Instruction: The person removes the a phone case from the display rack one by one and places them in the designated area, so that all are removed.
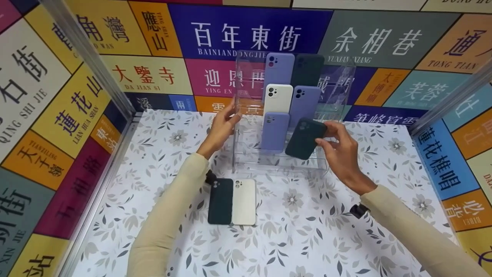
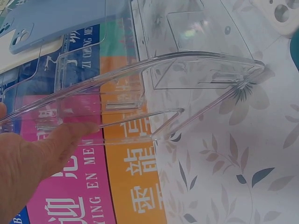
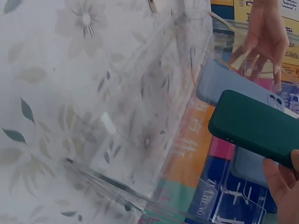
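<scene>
Your right hand [image 1: 342, 150] pinches a dark green phone case [image 1: 305, 139] by its right edge, thumb and fingers clamped on it. That case sits right of centre in the frame, tilted with its top toward the upper right, in front of the lower right of a clear stand [image 1: 248, 156]; you cannot tell whether it touches the stand. Your left hand [image 1: 222, 129], left of centre, holds the stand's left edge, with fingers on either side of it.

On the stand, you have a purple case [image 1: 280, 68] beside a second dark green case [image 1: 308, 69] at the top, a white case [image 1: 277, 99] beside another purple case [image 1: 305, 100] in the middle, and one more purple case [image 1: 275, 132] at the bottom left. Below centre, a black-looking case [image 1: 220, 201] and a cream case [image 1: 244, 202] lie side by side on the flower-patterned surface [image 1: 326, 231].
</scene>
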Demonstrator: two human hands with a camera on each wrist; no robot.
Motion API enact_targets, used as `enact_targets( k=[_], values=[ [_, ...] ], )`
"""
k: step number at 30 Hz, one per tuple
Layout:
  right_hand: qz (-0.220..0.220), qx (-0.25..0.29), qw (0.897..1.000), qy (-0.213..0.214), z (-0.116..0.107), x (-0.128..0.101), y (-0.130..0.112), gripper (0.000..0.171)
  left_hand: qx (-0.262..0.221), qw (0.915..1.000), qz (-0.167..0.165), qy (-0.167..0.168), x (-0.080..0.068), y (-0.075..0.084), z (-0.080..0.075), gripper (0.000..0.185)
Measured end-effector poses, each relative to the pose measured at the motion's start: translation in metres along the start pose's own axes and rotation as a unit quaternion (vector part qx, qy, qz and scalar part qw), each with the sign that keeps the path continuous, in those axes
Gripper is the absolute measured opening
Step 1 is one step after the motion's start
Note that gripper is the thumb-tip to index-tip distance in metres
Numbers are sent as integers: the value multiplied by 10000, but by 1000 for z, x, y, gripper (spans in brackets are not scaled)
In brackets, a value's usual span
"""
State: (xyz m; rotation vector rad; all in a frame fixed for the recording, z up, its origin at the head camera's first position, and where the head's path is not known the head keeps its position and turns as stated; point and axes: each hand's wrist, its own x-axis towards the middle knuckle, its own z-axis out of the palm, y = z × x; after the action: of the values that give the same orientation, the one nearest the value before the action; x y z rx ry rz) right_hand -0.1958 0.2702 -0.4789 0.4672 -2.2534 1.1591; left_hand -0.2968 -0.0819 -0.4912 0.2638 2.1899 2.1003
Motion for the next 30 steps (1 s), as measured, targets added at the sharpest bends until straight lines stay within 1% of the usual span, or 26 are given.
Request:
enact_targets(
  k=[3, 11, 14, 16, 19, 22, 24, 27, 30],
  values=[
    [53, 249, 9996, -137, 2, -11, -1, 49, -23, 10000, 49, -30, 0, 0, 0, 66],
    [28, 281, 9990, -339, 8, -36, 5, 51, 46, 10000, -25, 3, 0, 1, -1, 66],
    [65, 353, 9987, -371, 11, -44, 7, 51, 49, 10000, 18, 14, 1, 0, 0, 66],
    [168, 446, 9980, -407, 13, -49, 8, 50, 9, 10000, 38, 19, 1, 0, 0, 66],
    [546, 620, 9953, -509, 15, -55, 7, 51, 1, 10000, 59, 41, 2, -1, 0, 66],
    [1125, 807, 9882, -658, 17, -61, 7, 52, 37, 10000, 61, 59, 1, -1, 0, 66],
    [1533, 957, 9805, -768, 18, -65, 5, 53, 36, 10000, 78, 42, 0, 0, 0, 66],
    [2099, 1266, 9651, -919, 19, -70, 3, 53, 21, 9999, 124, -3, 0, 0, 0, 65],
    [2571, 1593, 9466, -1114, 20, -72, 2, 54, 75, 9999, 130, -22, -1, 1, 0, 66]
  ],
)
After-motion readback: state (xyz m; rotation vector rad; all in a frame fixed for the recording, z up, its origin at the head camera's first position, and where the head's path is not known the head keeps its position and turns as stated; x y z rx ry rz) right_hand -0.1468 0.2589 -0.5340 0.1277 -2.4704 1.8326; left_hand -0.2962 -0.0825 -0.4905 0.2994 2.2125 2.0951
